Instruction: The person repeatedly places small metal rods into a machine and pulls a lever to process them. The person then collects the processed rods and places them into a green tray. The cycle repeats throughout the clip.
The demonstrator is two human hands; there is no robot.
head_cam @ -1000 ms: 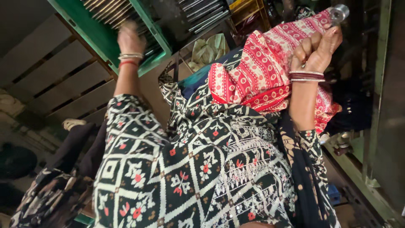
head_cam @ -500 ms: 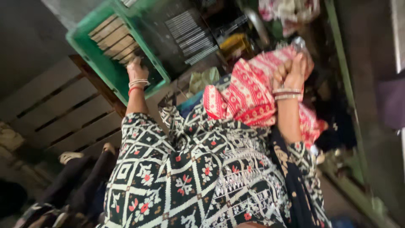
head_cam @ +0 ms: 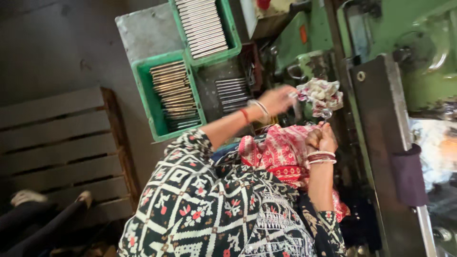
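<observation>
The left hand reaches far out over the green machine, its fingers pinched shut on a crumpled patterned rag. The right hand sits nearer, just below the rag, fingers curled closed around a small shiny metal piece beside the red printed cloth. To the left stand two green crates filled with rows of flat metal strips. A wooden pallet lies further left.

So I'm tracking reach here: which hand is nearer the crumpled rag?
Left. The left hand is right at the crumpled rag, seemingly touching its edge; the right hand sits below it, apart.
</observation>
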